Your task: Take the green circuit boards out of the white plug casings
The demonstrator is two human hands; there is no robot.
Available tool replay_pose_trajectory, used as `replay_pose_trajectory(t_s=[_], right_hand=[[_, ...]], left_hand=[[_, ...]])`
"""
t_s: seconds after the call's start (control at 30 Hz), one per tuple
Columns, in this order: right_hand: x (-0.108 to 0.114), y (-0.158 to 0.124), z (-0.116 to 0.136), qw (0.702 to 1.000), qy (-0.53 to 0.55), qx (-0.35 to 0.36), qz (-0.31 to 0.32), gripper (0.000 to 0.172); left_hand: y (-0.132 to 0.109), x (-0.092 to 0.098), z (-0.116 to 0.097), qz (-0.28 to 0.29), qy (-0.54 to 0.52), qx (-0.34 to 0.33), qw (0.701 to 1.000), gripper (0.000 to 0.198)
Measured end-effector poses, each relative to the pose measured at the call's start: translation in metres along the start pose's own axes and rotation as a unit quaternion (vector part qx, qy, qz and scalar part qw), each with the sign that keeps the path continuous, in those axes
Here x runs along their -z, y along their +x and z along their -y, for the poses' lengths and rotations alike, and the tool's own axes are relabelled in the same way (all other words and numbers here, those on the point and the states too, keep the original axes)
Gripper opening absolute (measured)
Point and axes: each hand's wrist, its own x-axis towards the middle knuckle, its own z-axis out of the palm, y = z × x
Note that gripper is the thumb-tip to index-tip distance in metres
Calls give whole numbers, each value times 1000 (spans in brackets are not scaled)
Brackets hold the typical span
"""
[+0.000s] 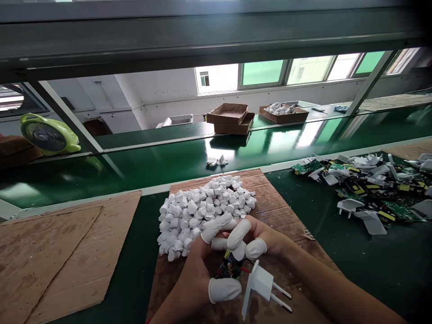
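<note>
My left hand (199, 272), with white finger cots on its fingertips, is closed around a small circuit board (230, 265) with dark and yellow parts. Red and dark wires run from the board to a white two-pin plug piece (261, 281), which hangs tilted at its right. My right hand (258, 234), also in finger cots, is closed over the board's upper end. A small white piece (239, 250) sits between its fingers and the board. Just beyond both hands lies a pile of small white wrapped pieces (199, 209), on a cardboard sheet (286, 213).
Circuit boards with white plug pieces (378, 180) are heaped at right. Another cardboard sheet (67, 256) lies at left. Across the green belt (158, 157) stand cardboard trays (232, 128), a tray of white parts (283, 118) and a green fan (49, 135). A metal beam (202, 40) spans overhead.
</note>
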Motion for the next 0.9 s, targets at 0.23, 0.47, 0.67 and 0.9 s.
replay_pose_trajectory(t_s=[0.23,0.47,0.67,0.9], right_hand=[[2,-1,1,999,-28,9,28,29],[0,0,4,998,0,-12,61,42],[7,-1,2,997,-45,1,65,40],[6,-2,3,997,-50,-10,51,39]], left_hand=[[-3,2,1,3,17,3,1000,104],[-3,-2,-4,18,1,30,999,108],[-4,1,-1,40,-14,17,999,103],[-3,-1,-4,35,-5,23,999,107]])
